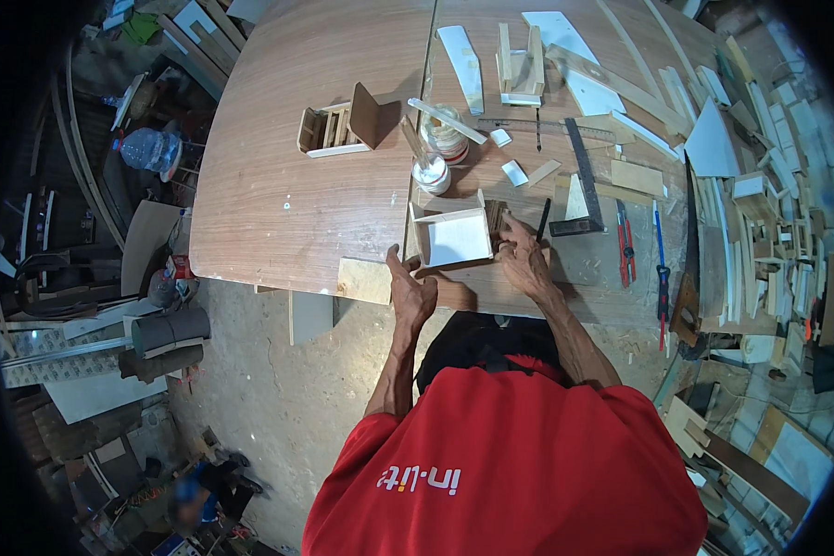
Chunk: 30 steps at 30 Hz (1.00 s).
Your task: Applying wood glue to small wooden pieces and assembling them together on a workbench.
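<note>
A small open wooden box (456, 238) with a white inside lies at the table's front edge, between my hands. My left hand (413, 295) is at its near left corner, thumb and finger bent around that edge; the other fingers are partly hidden. My right hand (524, 261) is at the box's right side, its fingers curled against a small brown ridged wooden piece (497, 215) next to the wall. The palm hides part of that grip. A black pen-like stick (544, 217) lies just right of my right hand.
Behind the box stand a white glue pot (431, 174) and a jar (447, 139) with a stick across it. A lidded slotted box (335, 128) sits farther left. To the right are a try square (584, 190), a red cutter (626, 245), a screwdriver (663, 283) and wood strips.
</note>
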Each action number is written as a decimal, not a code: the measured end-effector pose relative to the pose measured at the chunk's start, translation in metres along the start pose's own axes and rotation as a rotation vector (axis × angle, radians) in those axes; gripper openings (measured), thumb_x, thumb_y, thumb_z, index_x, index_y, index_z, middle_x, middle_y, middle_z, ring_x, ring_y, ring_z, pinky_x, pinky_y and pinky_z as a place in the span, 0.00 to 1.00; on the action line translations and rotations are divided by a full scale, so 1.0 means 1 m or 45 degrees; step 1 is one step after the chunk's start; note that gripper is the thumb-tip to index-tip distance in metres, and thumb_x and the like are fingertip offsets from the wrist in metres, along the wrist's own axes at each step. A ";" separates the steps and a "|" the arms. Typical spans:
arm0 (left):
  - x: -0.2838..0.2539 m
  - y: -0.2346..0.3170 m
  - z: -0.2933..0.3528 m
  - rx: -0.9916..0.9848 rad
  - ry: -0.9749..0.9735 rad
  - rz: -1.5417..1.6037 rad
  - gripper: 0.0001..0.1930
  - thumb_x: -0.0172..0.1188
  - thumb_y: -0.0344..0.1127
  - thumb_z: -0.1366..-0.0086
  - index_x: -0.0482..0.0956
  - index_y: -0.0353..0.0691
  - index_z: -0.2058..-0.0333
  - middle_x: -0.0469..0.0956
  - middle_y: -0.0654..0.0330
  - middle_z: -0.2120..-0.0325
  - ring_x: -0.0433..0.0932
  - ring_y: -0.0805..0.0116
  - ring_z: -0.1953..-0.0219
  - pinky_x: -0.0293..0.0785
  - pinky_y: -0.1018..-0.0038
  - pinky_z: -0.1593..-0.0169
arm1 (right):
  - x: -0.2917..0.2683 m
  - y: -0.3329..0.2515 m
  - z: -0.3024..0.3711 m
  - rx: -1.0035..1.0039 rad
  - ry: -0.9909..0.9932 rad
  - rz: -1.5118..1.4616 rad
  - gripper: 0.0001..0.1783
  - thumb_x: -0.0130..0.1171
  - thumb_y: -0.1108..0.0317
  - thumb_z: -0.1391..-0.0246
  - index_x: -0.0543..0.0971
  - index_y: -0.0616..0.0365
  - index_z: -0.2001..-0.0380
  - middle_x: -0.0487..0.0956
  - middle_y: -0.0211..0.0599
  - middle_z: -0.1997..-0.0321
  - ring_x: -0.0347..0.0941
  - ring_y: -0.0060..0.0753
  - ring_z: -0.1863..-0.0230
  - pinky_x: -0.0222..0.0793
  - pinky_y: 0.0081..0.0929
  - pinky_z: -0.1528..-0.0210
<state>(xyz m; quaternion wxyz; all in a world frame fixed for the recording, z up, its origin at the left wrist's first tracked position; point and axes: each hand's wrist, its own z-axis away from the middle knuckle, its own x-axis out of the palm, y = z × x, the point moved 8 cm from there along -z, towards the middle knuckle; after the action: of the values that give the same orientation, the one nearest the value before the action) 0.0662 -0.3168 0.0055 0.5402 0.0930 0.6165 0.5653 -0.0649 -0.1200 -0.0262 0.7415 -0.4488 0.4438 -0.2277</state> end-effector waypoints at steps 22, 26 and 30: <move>0.017 0.127 -0.022 0.896 -0.085 -0.472 0.19 0.56 0.27 0.47 0.73 0.33 0.54 0.73 0.45 0.54 0.70 0.47 0.50 0.65 0.60 0.45 | -0.020 -0.079 0.023 -0.446 0.549 0.540 0.20 0.65 0.66 0.62 0.73 0.59 0.63 0.73 0.44 0.66 0.72 0.50 0.63 0.70 0.42 0.63; 0.036 0.126 -0.032 0.932 -0.091 -0.428 0.17 0.59 0.31 0.48 0.77 0.35 0.58 0.76 0.46 0.58 0.73 0.49 0.53 0.63 0.58 0.44 | -0.019 -0.083 0.024 -0.477 0.563 0.537 0.19 0.65 0.67 0.63 0.73 0.59 0.65 0.73 0.44 0.67 0.72 0.49 0.63 0.70 0.42 0.63; 0.045 0.124 -0.035 0.935 -0.176 -0.384 0.16 0.59 0.32 0.49 0.77 0.35 0.59 0.76 0.47 0.58 0.73 0.49 0.54 0.64 0.59 0.45 | -0.020 -0.081 0.020 -0.434 0.572 0.534 0.15 0.64 0.69 0.64 0.74 0.59 0.69 0.73 0.43 0.69 0.72 0.48 0.64 0.70 0.42 0.65</move>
<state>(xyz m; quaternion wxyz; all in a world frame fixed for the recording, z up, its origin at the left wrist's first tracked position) -0.0406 -0.2624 0.0711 0.5882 0.2262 0.7463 0.2143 -0.0523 -0.1361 0.0577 0.5705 -0.4038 0.7099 -0.0863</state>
